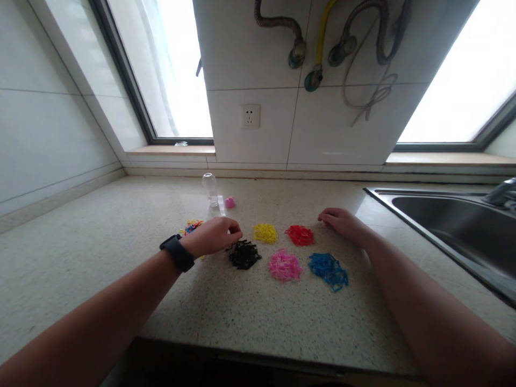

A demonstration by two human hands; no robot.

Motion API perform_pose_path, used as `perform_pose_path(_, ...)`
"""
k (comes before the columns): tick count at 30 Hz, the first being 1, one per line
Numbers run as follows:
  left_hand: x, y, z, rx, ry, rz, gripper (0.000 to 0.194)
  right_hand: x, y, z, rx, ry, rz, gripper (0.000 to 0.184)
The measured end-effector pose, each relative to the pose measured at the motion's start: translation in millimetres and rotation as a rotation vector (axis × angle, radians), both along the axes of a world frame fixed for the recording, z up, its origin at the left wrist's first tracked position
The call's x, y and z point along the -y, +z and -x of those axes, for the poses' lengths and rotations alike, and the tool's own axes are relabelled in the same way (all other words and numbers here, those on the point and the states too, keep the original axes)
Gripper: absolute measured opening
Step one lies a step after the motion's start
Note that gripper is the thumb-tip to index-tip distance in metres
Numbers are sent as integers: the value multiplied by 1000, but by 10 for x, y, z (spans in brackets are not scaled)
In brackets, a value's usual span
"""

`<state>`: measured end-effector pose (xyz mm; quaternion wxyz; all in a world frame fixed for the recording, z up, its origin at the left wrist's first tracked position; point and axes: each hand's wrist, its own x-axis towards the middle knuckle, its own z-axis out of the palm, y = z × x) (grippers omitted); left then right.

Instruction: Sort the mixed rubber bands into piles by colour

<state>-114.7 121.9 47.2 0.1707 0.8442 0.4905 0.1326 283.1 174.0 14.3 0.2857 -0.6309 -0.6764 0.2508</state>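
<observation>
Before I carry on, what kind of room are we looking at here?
Most likely a kitchen: a stainless steel sink is set into the speckled countertop, and a yellow pipe, possibly for gas, runs down the tiled wall.

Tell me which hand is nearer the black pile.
Left. The left hand is close to the upper-left edge of the black pile; the right hand is farther off, right of the red pile.

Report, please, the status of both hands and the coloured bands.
Left hand at edge of black band pile, contact unclear. Right hand beside red band pile. Left wrist partly hides multicoloured pile.
</observation>
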Motion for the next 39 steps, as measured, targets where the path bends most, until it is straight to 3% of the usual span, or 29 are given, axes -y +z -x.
perform_pose_path(8, 49, 94, 9, -55, 45, 54, 34, -28, -41, -33, -2, 3, 1, 30)
perform_pose_path(16, 39, 63, -4, -70, 0, 132, 31, -2, -4, -1, -4, -10, 8, 29)
perform_pose_path(27, 71, 7, -99, -34, -102, 20, 35, -5, -6, -8, 8, 0, 11, 32)
perform_pose_path(39, 70, 27, -91, -10, -202, 46, 38, -2, 13, 7, 27, -2, 14, 32)
